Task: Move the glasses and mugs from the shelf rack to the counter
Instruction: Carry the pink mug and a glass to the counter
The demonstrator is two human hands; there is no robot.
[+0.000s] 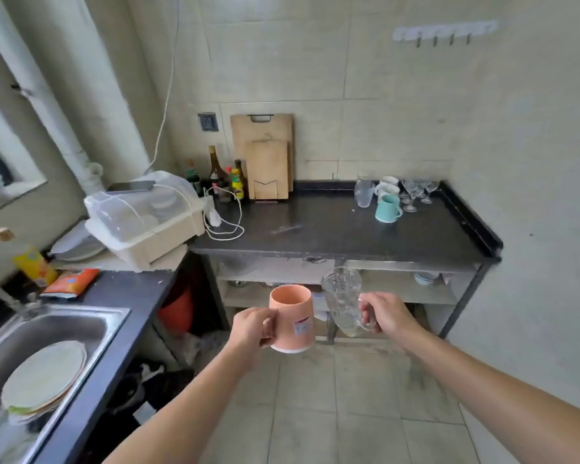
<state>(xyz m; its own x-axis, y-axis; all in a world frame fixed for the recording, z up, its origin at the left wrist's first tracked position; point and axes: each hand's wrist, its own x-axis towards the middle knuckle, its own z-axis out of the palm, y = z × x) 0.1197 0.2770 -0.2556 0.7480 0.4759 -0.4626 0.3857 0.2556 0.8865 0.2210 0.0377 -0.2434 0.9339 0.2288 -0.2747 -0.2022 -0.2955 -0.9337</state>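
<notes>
**Two mugs in hand, counter's next**

Biggest thing here is the dark counter [315, 226], straight ahead against the tiled wall. Its back right corner already has a little drinkware pile: a clear pitcher [363, 193], two white mugs [387, 186], a teal mug [387, 208] and a bunch of stemmed glasses [417, 192]. They're all bunched tight in that corner, I'd guess to leave the front of the counter free for more. Under the counter is the shelf rack [399, 286], with what looks like a bowl or two on it; hard to tell if any cups are left down there.

Off to the side, a sink [91, 326] with stacked plates, and a covered dish drainer [141, 219] on the ledge.

Now the actual action. Left hand [252, 329] is curled closed around the handle of a pink mug [292, 318], held upright with the mouth up. Right hand [387, 313] has its fingers wrapped through the handle of a clear glass mug [344, 299], tipped a bit. Both are in the air in front of the rack, below counter height, not touching each other. Gripping by the handles makes sense, one per hand. My guess: lift and park them next to the teal one.
</notes>
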